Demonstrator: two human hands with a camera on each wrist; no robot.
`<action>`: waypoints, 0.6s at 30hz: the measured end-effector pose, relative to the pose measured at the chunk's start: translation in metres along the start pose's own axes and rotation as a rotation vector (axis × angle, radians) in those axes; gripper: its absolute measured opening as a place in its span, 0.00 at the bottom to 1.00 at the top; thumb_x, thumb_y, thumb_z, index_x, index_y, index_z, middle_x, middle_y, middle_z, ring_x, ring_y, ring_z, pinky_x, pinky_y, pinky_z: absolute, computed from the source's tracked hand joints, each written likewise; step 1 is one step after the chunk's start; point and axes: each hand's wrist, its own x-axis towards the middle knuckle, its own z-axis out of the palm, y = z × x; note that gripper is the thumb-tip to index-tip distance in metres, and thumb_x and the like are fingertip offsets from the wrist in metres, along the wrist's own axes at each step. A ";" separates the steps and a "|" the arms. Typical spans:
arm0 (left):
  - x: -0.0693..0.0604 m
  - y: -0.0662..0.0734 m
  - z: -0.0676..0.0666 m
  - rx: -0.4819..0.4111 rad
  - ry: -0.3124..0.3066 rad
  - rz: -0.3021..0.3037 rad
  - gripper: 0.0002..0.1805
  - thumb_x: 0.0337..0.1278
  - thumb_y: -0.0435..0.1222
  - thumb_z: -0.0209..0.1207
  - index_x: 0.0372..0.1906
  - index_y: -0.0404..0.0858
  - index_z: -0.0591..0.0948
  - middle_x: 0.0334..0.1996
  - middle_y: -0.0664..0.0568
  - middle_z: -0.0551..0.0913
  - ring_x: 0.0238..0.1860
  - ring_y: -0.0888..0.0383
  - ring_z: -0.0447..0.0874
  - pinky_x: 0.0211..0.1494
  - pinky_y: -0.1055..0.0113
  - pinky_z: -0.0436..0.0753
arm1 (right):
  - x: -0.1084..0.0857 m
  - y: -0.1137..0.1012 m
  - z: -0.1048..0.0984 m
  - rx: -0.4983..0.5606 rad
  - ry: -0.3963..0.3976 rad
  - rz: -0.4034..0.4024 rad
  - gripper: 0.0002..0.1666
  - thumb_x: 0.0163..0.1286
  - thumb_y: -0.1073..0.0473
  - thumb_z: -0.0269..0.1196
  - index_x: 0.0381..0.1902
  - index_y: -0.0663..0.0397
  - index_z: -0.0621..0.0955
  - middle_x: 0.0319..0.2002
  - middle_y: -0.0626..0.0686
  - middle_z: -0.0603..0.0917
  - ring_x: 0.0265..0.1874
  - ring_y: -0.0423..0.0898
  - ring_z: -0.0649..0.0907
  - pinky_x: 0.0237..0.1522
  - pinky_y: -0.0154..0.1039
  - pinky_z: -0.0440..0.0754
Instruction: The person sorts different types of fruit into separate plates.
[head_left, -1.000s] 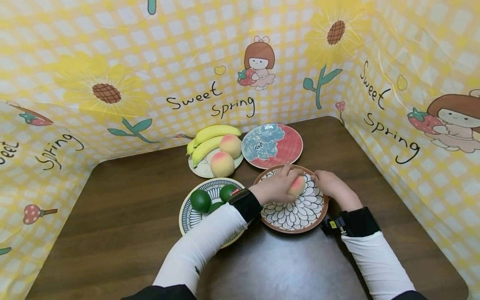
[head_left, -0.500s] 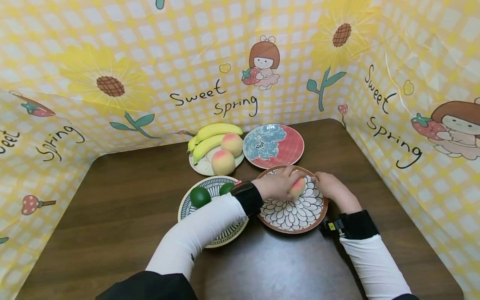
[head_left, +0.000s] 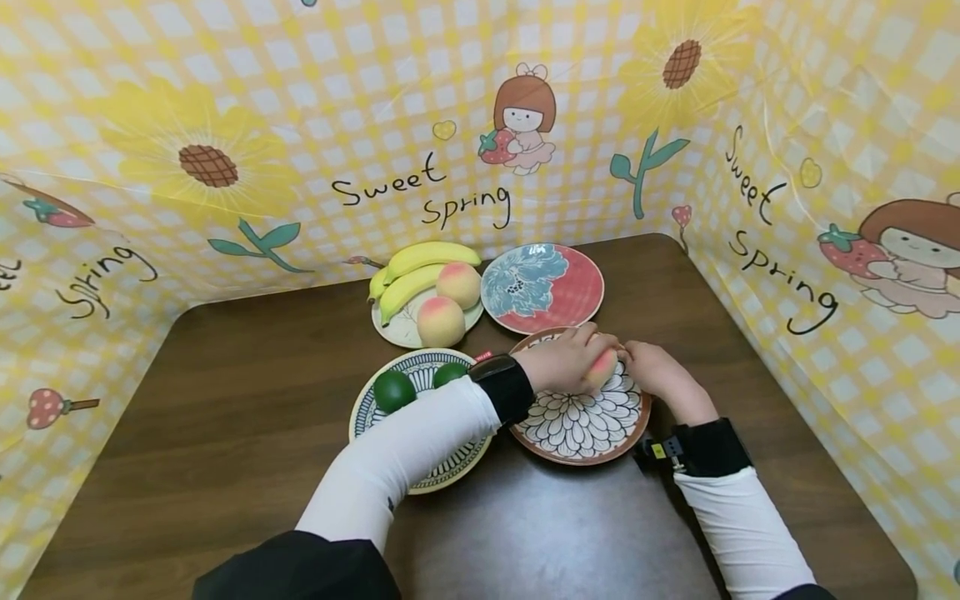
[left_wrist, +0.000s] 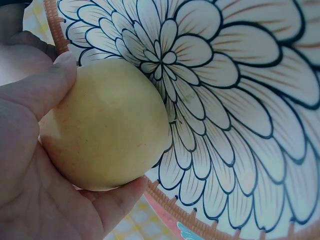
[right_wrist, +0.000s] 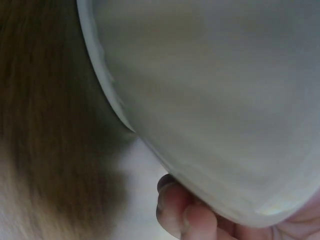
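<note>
My left hand (head_left: 566,360) holds a peach (head_left: 602,367) over the brown-rimmed plate with black-and-white petals (head_left: 581,425). In the left wrist view, thumb and fingers curl round the pale yellow peach (left_wrist: 107,125), close to the plate's surface (left_wrist: 225,90); whether they touch is unclear. At the plate's right rim, my right hand (head_left: 660,375) grips the edge. The right wrist view shows a smooth pale underside (right_wrist: 210,100), with the fingers (right_wrist: 200,222) curled at its lower edge.
Left of it, a blue-patterned plate (head_left: 365,400) bears green round fruits (head_left: 394,391), partly behind the left sleeve. Behind stand a small plate (head_left: 393,333) with bananas (head_left: 431,254) and two peaches (head_left: 441,322), and a red-and-blue plate (head_left: 573,287). Patterned cloth (head_left: 300,108) rises behind the table.
My left hand and its peach have shifted slightly right over the plate, nearer the right hand. The right hand keeps its place at the rim. The head view has moved a little.
</note>
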 end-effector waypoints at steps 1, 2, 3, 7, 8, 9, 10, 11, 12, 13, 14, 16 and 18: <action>0.000 0.000 -0.001 0.003 0.007 0.005 0.37 0.69 0.44 0.61 0.78 0.44 0.61 0.74 0.42 0.64 0.74 0.46 0.67 0.77 0.57 0.72 | 0.000 -0.001 -0.001 -0.004 0.004 -0.002 0.22 0.83 0.61 0.43 0.55 0.78 0.74 0.54 0.76 0.80 0.46 0.63 0.81 0.52 0.56 0.80; 0.000 0.000 -0.001 0.010 0.015 0.009 0.36 0.70 0.44 0.60 0.78 0.44 0.61 0.73 0.42 0.65 0.74 0.47 0.67 0.77 0.58 0.71 | 0.000 -0.001 -0.002 -0.009 0.008 -0.006 0.22 0.83 0.61 0.43 0.55 0.78 0.75 0.53 0.76 0.80 0.46 0.63 0.81 0.52 0.56 0.80; 0.001 -0.001 -0.001 0.013 0.022 0.012 0.35 0.71 0.43 0.59 0.78 0.44 0.62 0.73 0.43 0.65 0.73 0.48 0.67 0.78 0.59 0.70 | 0.000 -0.002 -0.002 -0.016 0.013 -0.010 0.22 0.83 0.61 0.43 0.54 0.78 0.75 0.53 0.77 0.80 0.46 0.64 0.81 0.52 0.57 0.80; 0.001 -0.002 -0.001 0.022 0.033 0.018 0.35 0.70 0.43 0.60 0.77 0.44 0.62 0.72 0.44 0.67 0.72 0.50 0.68 0.79 0.60 0.68 | -0.001 -0.003 -0.004 -0.023 0.024 -0.012 0.21 0.82 0.61 0.44 0.51 0.77 0.75 0.52 0.76 0.81 0.46 0.64 0.81 0.52 0.57 0.80; 0.002 -0.002 -0.001 0.018 0.030 0.015 0.37 0.69 0.44 0.62 0.77 0.45 0.62 0.72 0.44 0.66 0.72 0.49 0.68 0.78 0.60 0.69 | 0.000 -0.002 -0.003 -0.026 0.024 -0.012 0.21 0.82 0.61 0.44 0.51 0.77 0.75 0.51 0.76 0.81 0.46 0.64 0.81 0.52 0.57 0.79; 0.002 -0.002 -0.001 0.011 0.025 0.012 0.38 0.68 0.44 0.63 0.78 0.45 0.62 0.72 0.44 0.66 0.73 0.49 0.68 0.78 0.60 0.70 | 0.000 -0.002 -0.003 -0.027 0.022 -0.009 0.21 0.82 0.61 0.44 0.51 0.77 0.75 0.51 0.76 0.81 0.45 0.64 0.81 0.51 0.57 0.79; 0.002 -0.002 0.000 0.005 0.018 0.008 0.40 0.66 0.45 0.65 0.78 0.45 0.61 0.72 0.43 0.65 0.73 0.48 0.69 0.77 0.59 0.71 | 0.000 -0.001 -0.002 -0.027 0.020 -0.008 0.21 0.82 0.61 0.44 0.51 0.77 0.75 0.51 0.76 0.81 0.45 0.63 0.80 0.51 0.57 0.79; 0.002 -0.002 0.000 0.000 0.011 0.001 0.41 0.65 0.45 0.67 0.78 0.46 0.61 0.73 0.43 0.65 0.73 0.48 0.68 0.77 0.59 0.71 | 0.000 -0.001 -0.002 -0.027 0.020 -0.005 0.21 0.82 0.61 0.44 0.51 0.77 0.75 0.51 0.76 0.81 0.45 0.63 0.80 0.51 0.57 0.79; 0.002 -0.002 0.001 0.000 0.007 -0.004 0.42 0.64 0.46 0.68 0.78 0.47 0.61 0.74 0.43 0.64 0.73 0.47 0.69 0.76 0.59 0.72 | 0.000 -0.001 -0.001 -0.026 0.016 -0.002 0.21 0.82 0.61 0.44 0.51 0.76 0.75 0.51 0.76 0.81 0.44 0.63 0.80 0.51 0.56 0.79; 0.001 -0.002 0.001 -0.001 0.004 -0.012 0.43 0.63 0.47 0.68 0.79 0.47 0.60 0.74 0.42 0.64 0.74 0.47 0.68 0.76 0.59 0.72 | 0.001 0.000 0.000 -0.025 0.014 0.000 0.20 0.82 0.61 0.44 0.51 0.76 0.75 0.50 0.75 0.81 0.44 0.63 0.80 0.50 0.56 0.80; 0.001 -0.002 0.001 -0.004 0.000 -0.023 0.45 0.63 0.48 0.69 0.79 0.48 0.59 0.76 0.42 0.62 0.75 0.46 0.68 0.76 0.58 0.73 | 0.001 0.000 0.000 -0.023 0.010 0.004 0.20 0.82 0.61 0.44 0.51 0.76 0.75 0.49 0.75 0.81 0.44 0.63 0.80 0.49 0.55 0.80; -0.001 -0.003 -0.002 -0.016 0.007 -0.042 0.48 0.60 0.50 0.70 0.80 0.50 0.57 0.77 0.41 0.60 0.76 0.46 0.68 0.75 0.58 0.74 | 0.002 -0.001 0.001 -0.016 -0.002 0.015 0.21 0.83 0.60 0.44 0.52 0.76 0.75 0.48 0.74 0.81 0.44 0.62 0.80 0.49 0.54 0.80; -0.004 -0.006 -0.009 -0.037 0.030 -0.052 0.52 0.57 0.52 0.72 0.81 0.50 0.55 0.78 0.40 0.58 0.77 0.45 0.65 0.74 0.56 0.75 | 0.003 -0.001 0.000 -0.002 -0.017 0.029 0.22 0.83 0.60 0.43 0.55 0.77 0.74 0.49 0.73 0.80 0.45 0.62 0.80 0.49 0.53 0.80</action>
